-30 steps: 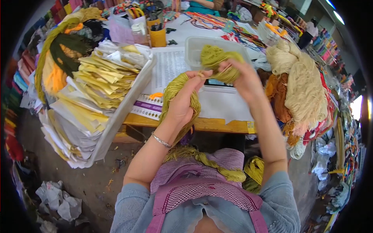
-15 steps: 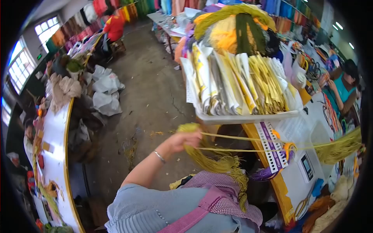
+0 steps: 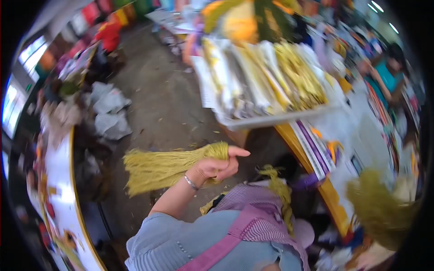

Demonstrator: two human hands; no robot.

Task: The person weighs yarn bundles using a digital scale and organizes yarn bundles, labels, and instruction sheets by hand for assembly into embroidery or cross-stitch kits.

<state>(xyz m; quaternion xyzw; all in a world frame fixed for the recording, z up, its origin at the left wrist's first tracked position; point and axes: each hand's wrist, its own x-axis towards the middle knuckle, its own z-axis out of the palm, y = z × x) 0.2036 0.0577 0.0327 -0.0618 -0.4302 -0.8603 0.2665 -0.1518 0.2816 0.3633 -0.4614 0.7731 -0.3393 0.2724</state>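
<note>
My left hand (image 3: 219,166), with a silver bracelet at the wrist, is closed round a hank of olive-yellow yarn (image 3: 167,165). The looped end wraps over the hand, its index finger points out to the right, and loose strands fan out left above the floor. More olive-yellow strands (image 3: 282,187) lie over the purple checked apron (image 3: 235,198) on my front. At the right, a blurred bunch of olive yarn (image 3: 377,205) hangs over the table edge. My right hand cannot be made out.
A white tray (image 3: 271,118) packed with paper-wrapped yellow bundles stands on the yellow-edged table (image 3: 332,203). A strip card with purple yarn (image 3: 312,149) lies beside it. A white table (image 3: 63,180) runs along the left. A person in teal (image 3: 389,79) sits at right.
The strands stretched between my left hand and the right side are gone. The left hand has turned, and its hank now spreads leftward. The olive bunch at right has swung lower. The view has shifted.
</note>
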